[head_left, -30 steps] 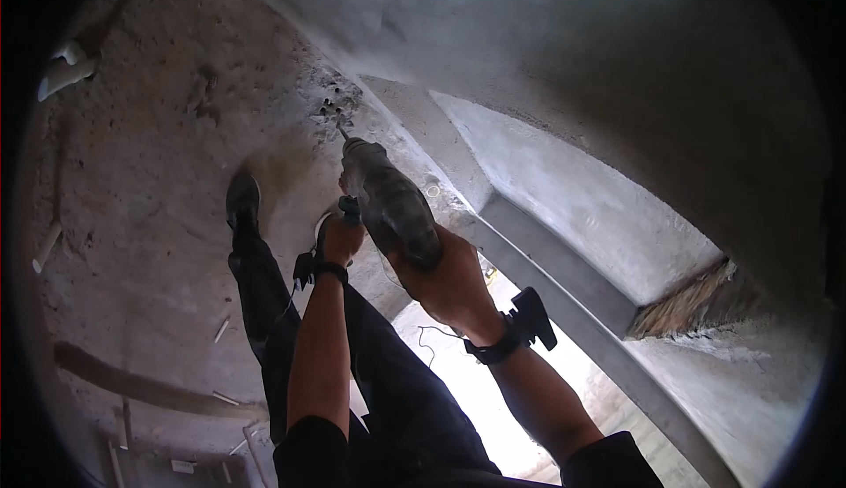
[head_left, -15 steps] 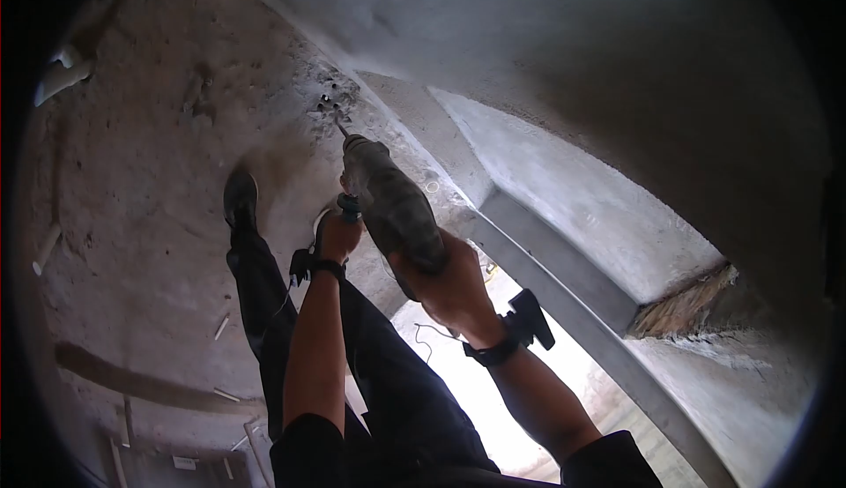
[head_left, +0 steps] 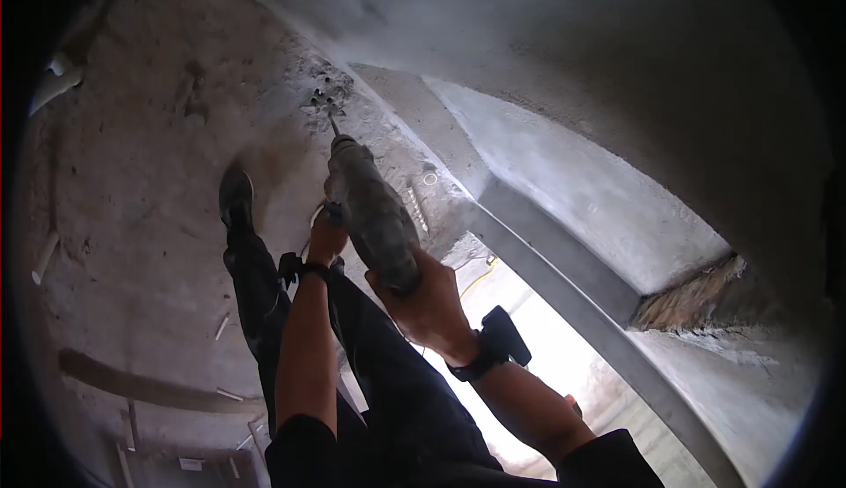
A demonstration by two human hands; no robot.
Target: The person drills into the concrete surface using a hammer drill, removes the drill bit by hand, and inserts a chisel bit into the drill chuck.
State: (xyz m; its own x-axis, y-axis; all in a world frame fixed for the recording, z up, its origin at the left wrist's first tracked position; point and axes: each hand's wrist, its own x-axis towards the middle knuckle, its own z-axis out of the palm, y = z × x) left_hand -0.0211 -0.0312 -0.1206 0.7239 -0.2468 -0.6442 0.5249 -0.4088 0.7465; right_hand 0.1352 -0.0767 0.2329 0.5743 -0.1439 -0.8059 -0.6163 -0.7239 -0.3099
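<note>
**Firmly Gripped, Drill Slanting Toward the Holes**

Here the right hand [head_left: 429, 310] wraps the rear of the drill [head_left: 374, 210], mid-frame; the left hand [head_left: 327, 241] curls round a side handle [head_left: 334, 214], fingers partly hidden. Good work likely wants both wrists firm and the push in line with the bit [head_left: 334, 125], lest it skid or bind. The drill looks grey, bulky and scuffed, its slim tip beside holes [head_left: 324, 97] in rough concrete [head_left: 150, 171], upper left of centre.

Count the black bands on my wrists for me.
2. The left band is around the wrist of your left hand; the right band is around the wrist of your right hand, on the drill.
</note>
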